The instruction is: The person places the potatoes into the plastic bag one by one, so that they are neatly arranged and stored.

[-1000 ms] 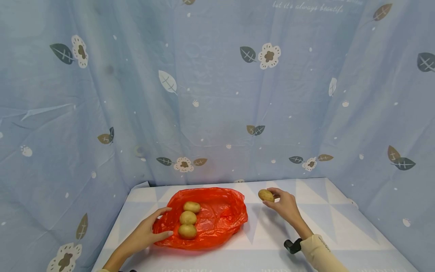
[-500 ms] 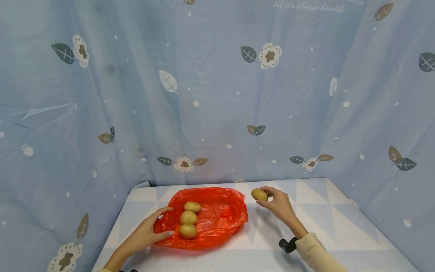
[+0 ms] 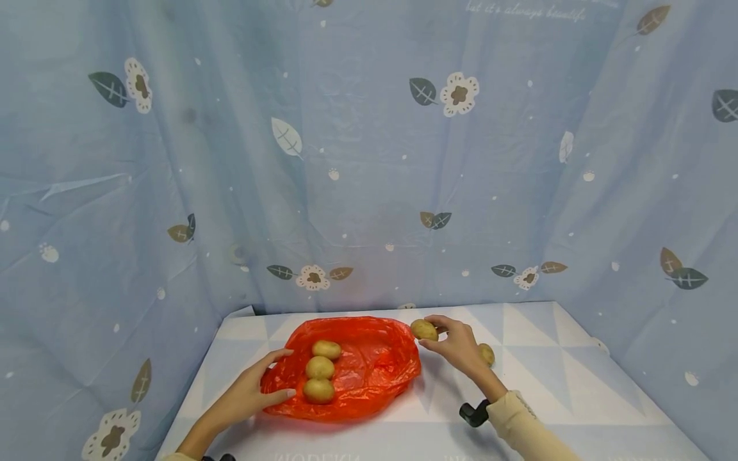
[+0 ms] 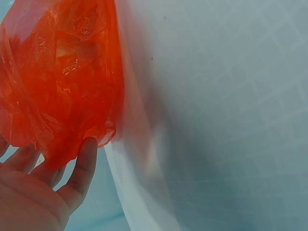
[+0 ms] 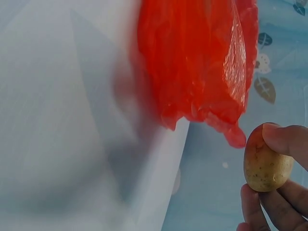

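Observation:
A red plastic bag (image 3: 369, 346) lies on the table with its mouth spread wide. Inside, along its left part, three potatoes (image 3: 319, 368) form a row. My left hand (image 3: 254, 387) is at the bag's left end, thumb and fingers spread apart around it; in the left wrist view the fingertips (image 4: 88, 147) touch the plastic. My right hand (image 3: 455, 346) pinches a potato (image 3: 423, 330) between thumb and fingers, right beside the bag's right rim. In the right wrist view this potato (image 5: 266, 161) is yellowish with brown specks.
Another potato (image 3: 487, 355) sits on the table behind my right wrist, partly covered by it. The table (image 3: 553, 384) has a pale triangle-patterned cover. A blue curtain (image 3: 369, 160) with flowers and leaves hangs at the back and sides.
My right hand has moved left with its potato, from well right of the bag to its right rim. The potato behind the wrist has come into view. The left hand stays put.

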`<state>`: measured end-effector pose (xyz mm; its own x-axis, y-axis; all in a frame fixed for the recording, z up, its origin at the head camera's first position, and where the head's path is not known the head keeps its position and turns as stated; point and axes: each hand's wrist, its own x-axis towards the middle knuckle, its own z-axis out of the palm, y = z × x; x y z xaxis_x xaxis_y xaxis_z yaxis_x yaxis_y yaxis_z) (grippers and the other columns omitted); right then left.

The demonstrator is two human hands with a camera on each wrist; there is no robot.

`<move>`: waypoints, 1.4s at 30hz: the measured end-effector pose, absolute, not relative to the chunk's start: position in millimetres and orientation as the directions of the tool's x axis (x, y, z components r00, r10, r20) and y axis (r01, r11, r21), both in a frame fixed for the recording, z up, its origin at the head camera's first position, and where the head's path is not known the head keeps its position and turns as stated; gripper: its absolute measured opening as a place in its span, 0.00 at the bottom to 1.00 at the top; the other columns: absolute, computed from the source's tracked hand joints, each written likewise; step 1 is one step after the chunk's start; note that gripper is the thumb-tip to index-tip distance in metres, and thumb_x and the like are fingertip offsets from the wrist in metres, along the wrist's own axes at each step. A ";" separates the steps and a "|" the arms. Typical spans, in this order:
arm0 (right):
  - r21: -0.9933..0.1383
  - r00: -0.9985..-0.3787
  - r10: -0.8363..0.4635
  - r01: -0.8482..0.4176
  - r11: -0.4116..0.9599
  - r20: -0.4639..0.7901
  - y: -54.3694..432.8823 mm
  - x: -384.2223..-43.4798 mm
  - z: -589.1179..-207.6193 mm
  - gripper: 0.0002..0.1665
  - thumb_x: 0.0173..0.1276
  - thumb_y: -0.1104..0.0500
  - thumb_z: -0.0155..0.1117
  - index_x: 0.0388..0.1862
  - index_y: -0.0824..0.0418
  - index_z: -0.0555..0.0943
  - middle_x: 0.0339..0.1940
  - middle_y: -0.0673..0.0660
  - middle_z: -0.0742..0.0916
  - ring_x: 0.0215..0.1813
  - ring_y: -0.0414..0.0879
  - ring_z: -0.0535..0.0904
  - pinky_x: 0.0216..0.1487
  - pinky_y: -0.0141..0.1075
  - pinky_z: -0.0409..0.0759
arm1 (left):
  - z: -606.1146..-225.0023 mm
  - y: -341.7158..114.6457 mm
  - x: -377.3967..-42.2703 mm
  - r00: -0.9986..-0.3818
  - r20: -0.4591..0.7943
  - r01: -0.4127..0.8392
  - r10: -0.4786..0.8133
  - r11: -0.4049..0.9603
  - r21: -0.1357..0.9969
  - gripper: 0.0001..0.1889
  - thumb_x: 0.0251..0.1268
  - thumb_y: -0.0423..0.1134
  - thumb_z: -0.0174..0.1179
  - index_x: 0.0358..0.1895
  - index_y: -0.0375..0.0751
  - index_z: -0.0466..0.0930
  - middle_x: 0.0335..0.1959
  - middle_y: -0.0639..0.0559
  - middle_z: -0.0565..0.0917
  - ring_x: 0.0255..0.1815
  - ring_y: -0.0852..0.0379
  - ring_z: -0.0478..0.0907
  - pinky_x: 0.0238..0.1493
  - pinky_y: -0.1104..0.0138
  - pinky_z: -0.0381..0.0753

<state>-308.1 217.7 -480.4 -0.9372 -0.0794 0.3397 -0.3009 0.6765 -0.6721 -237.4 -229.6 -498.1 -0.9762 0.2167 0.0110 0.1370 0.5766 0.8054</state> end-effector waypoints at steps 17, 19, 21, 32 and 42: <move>-0.658 -0.908 -0.191 -0.404 0.636 0.373 181.9 -308.1 -479.5 0.26 0.55 0.56 0.84 0.54 0.52 0.87 0.42 0.44 0.89 0.42 0.43 0.83 0.40 0.37 0.82 | -497.8 -230.2 -236.8 -0.977 0.009 0.136 0.214 0.586 0.799 0.40 0.58 0.51 0.76 0.74 0.51 0.69 0.72 0.42 0.72 0.66 0.40 0.73 0.58 0.47 0.83; -0.659 -0.904 -0.209 -0.417 0.626 0.373 178.1 -308.6 -479.3 0.26 0.55 0.56 0.84 0.54 0.52 0.87 0.41 0.43 0.89 0.42 0.43 0.83 0.40 0.37 0.82 | -497.8 -230.1 -237.2 -0.976 0.014 0.141 0.216 0.586 0.798 0.40 0.58 0.51 0.76 0.74 0.51 0.69 0.72 0.42 0.72 0.66 0.41 0.73 0.58 0.47 0.83; -0.651 -0.898 -0.228 -0.432 0.625 0.377 174.3 -309.2 -480.2 0.26 0.55 0.55 0.83 0.54 0.52 0.87 0.40 0.43 0.89 0.41 0.42 0.82 0.40 0.36 0.82 | -497.8 -230.0 -237.2 -0.975 0.015 0.146 0.223 0.583 0.799 0.40 0.59 0.51 0.76 0.74 0.51 0.69 0.72 0.41 0.72 0.66 0.40 0.73 0.58 0.47 0.83; -0.655 -0.891 -0.282 -0.454 0.604 0.357 154.2 -314.1 -483.5 0.30 0.56 0.55 0.83 0.58 0.58 0.86 0.38 0.46 0.88 0.38 0.41 0.81 0.39 0.34 0.82 | -498.1 -230.1 -236.3 -0.978 -0.001 0.122 0.209 0.579 0.806 0.40 0.58 0.51 0.76 0.73 0.52 0.69 0.71 0.42 0.72 0.64 0.42 0.75 0.56 0.49 0.84; -0.669 -0.881 -0.343 -0.472 0.574 0.327 134.7 -317.3 -482.5 0.28 0.57 0.56 0.83 0.56 0.59 0.86 0.42 0.49 0.89 0.41 0.42 0.82 0.44 0.37 0.84 | -501.2 -232.1 -237.6 -0.974 0.010 0.142 0.228 0.574 0.807 0.40 0.59 0.51 0.76 0.74 0.52 0.69 0.72 0.41 0.71 0.65 0.41 0.74 0.56 0.48 0.84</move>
